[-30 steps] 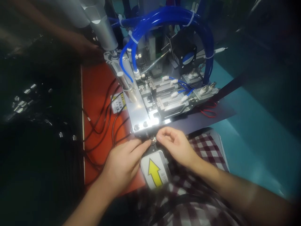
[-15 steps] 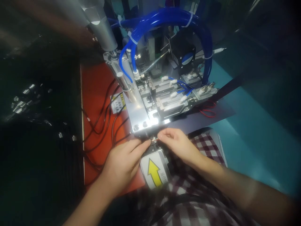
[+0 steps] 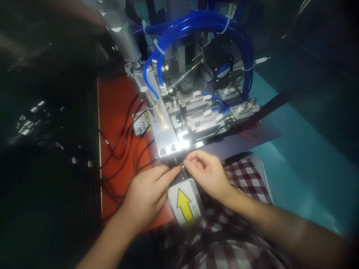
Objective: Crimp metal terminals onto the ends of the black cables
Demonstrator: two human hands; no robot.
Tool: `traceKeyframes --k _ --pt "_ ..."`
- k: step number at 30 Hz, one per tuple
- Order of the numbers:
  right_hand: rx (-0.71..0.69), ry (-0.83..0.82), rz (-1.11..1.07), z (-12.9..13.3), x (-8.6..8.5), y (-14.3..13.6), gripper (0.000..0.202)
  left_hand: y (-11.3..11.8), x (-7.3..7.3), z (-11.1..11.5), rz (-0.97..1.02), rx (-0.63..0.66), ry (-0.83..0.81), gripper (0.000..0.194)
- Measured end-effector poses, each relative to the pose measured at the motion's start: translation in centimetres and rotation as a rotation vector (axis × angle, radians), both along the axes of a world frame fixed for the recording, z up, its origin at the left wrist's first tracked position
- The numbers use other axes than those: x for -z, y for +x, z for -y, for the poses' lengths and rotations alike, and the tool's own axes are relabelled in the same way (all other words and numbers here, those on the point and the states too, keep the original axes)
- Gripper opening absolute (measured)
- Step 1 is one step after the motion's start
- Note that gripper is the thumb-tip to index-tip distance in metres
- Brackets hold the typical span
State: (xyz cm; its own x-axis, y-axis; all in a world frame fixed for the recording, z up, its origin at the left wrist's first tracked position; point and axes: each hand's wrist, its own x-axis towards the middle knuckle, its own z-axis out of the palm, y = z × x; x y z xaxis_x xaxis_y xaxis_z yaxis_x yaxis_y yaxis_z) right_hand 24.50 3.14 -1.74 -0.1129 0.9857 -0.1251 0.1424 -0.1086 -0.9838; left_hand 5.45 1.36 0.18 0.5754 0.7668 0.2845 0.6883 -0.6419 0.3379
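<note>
At the front edge of the metal pneumatic machine [image 3: 168, 136], my two hands meet with their fingertips close together. My left hand [image 3: 147, 188] is closed, thumb and forefinger pinched at a tiny shiny part [image 3: 182, 168]; its kind is too small to make out. My right hand [image 3: 209, 173] is closed too, its pinched fingertips just right of that part and hiding what they hold. Below the fingers sits a white block [image 3: 174, 196] with a yellow arrow. A black cable [image 3: 136, 153] runs over the orange board towards my left hand.
Blue air hoses [image 3: 204, 20] arch over the machine. A metal cylinder [image 3: 126, 43] rises at its left. On the orange board [image 3: 112, 101] lie several black cables. More dark cables with shiny metal ends [image 3: 26, 127] lie at far left. Red wires [image 3: 248, 133] hang at the right.
My right hand has shifted slightly left, closer to my left fingertips. The thin reddish strand seen between the hands before is now hidden. My left hand has barely moved.
</note>
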Motion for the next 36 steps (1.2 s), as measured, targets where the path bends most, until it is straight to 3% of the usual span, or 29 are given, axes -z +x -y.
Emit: traceKeyframes --k 4,9,20,25,33,36 --pt "0.022 0.064 0.043 0.3 0.2 0.2 0.009 0.1 -0.1 0.0 -0.012 -0.006 0.017 0.029" --pt "-0.005 -0.186 -0.037 0.1 -0.4 0.4 0.012 0.2 -0.1 -0.1 -0.023 -0.008 0.028 0.03" --pt "-0.105 -0.544 -0.106 -1.7 -2.1 0.8 0.017 0.3 -0.2 0.0 -0.014 -0.005 0.039 0.028" --pt "0.001 -0.527 -0.215 -1.2 -0.9 1.5 0.019 0.1 -0.1 0.0 -0.023 -0.011 0.031 0.025" --pt "-0.098 -0.353 -0.186 -0.4 -0.4 1.4 0.011 0.3 -0.4 -0.3 -0.085 -0.02 0.076 0.027" --pt "-0.129 -0.209 -0.035 -0.2 -0.3 1.3 0.01 0.3 -0.6 -0.2 -0.136 -0.023 0.125 0.028"
